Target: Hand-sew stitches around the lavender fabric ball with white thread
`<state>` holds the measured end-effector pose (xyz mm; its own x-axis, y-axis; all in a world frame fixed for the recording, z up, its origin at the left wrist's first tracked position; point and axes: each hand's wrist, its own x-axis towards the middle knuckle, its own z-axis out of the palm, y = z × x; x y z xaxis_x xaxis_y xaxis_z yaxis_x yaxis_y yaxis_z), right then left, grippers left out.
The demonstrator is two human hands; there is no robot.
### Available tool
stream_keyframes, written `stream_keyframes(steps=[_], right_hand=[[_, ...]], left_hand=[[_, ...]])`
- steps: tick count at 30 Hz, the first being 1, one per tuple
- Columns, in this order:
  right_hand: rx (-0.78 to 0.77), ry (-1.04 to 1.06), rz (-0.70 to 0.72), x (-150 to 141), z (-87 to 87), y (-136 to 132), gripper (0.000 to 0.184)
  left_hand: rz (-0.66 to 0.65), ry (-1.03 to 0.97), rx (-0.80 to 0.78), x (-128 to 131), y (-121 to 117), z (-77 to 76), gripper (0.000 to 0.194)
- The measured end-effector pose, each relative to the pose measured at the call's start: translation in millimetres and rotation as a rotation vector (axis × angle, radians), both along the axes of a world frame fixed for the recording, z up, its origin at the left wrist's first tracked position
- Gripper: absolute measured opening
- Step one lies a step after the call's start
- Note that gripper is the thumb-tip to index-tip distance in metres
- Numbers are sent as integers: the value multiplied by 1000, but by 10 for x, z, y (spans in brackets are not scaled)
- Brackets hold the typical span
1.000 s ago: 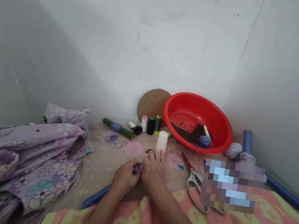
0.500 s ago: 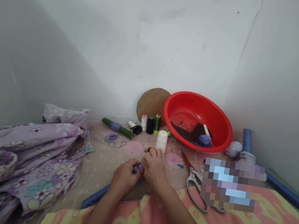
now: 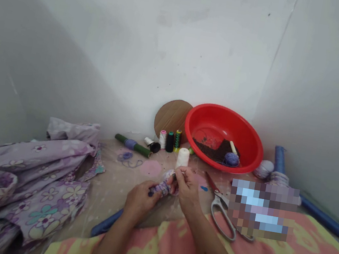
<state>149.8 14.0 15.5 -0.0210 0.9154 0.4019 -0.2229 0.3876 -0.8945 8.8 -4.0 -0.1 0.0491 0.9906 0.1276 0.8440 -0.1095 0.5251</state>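
Being gripped by the left hand [image 3: 140, 202] and pinched by the right hand [image 3: 186, 189], the soft cloth roll [image 3: 163, 188] before the white thread cone [image 3: 183, 158] yields easily.

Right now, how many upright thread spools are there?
4: pink-topped, dark green, yellow-striped in a row by the red basin; white cone spool in front. Others may be hidden.

Scissors [image 3: 222, 211] just beside right hand [image 3: 186, 190]

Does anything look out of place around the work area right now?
One thing: a loose tangle of purple thread lies on the clear sheet near the green tube, unwound and apart from the spools.
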Motion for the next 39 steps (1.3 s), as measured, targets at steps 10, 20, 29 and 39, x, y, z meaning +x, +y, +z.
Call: stream_keyframes(steps=[10, 20, 29, 39], right_hand=[[93, 12, -44, 61, 174, -134, 22], [121, -70, -139, 84, 190, -146, 20], [53, -424, -230, 98, -113, -46, 10], [-7, -928, -293, 82, -252, -89, 16]], left_hand=[[-9, -38, -3, -20, 21, -15, 33], [21, -71, -37, -5, 26, 21, 34], [-25, -29, 24, -45, 49, -7, 34], [-34, -89, -40, -87, 108, -27, 38]])
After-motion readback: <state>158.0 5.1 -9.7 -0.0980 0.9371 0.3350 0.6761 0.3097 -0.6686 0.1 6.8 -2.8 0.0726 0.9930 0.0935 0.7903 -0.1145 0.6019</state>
